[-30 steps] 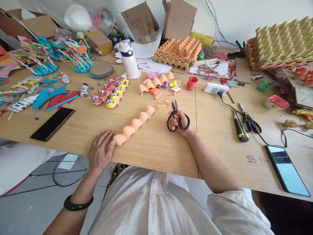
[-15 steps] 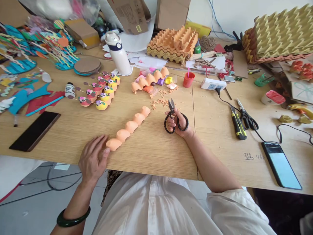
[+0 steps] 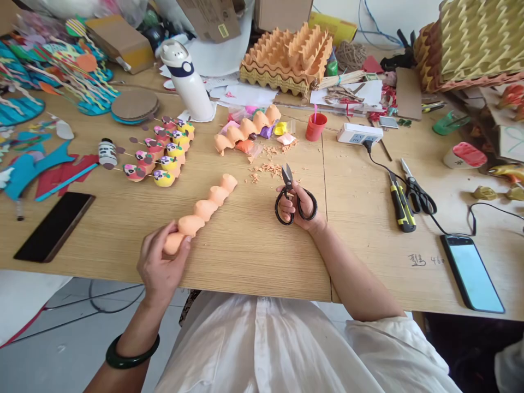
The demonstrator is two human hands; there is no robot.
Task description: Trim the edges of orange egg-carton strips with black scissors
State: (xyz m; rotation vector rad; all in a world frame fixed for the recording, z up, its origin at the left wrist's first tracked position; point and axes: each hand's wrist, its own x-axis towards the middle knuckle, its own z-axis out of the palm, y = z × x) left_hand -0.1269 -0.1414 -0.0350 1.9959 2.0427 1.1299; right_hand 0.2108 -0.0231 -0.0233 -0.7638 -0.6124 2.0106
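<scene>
My left hand (image 3: 164, 262) grips the near end of an orange egg-carton strip (image 3: 206, 209), thumb on one side and fingers on the other. The strip is a row of rounded cups, bumps up, slanting away to the right. In my right hand (image 3: 305, 210) are black-handled scissors (image 3: 287, 177), blades pointing away from me and slightly apart. Orange trimmings (image 3: 268, 169) lie scattered just beyond the scissors. Farther back, a second orange carton strip (image 3: 248, 128) rests among small bags of coloured clay (image 3: 266, 132).
Painted carton cups (image 3: 164, 161) stand at left, near a white bottle (image 3: 190, 84) and a dark flat slab (image 3: 55, 226). A red cup (image 3: 315, 128), power strip (image 3: 360, 134), utility knife (image 3: 402, 207), second scissors (image 3: 417, 191) and phone (image 3: 472, 273) lie right. Egg trays (image 3: 286, 60) are stacked behind.
My left hand has gone from lying beside the strip to gripping its near end. The strip has shifted slightly left. My right hand still holds the scissors in much the same place.
</scene>
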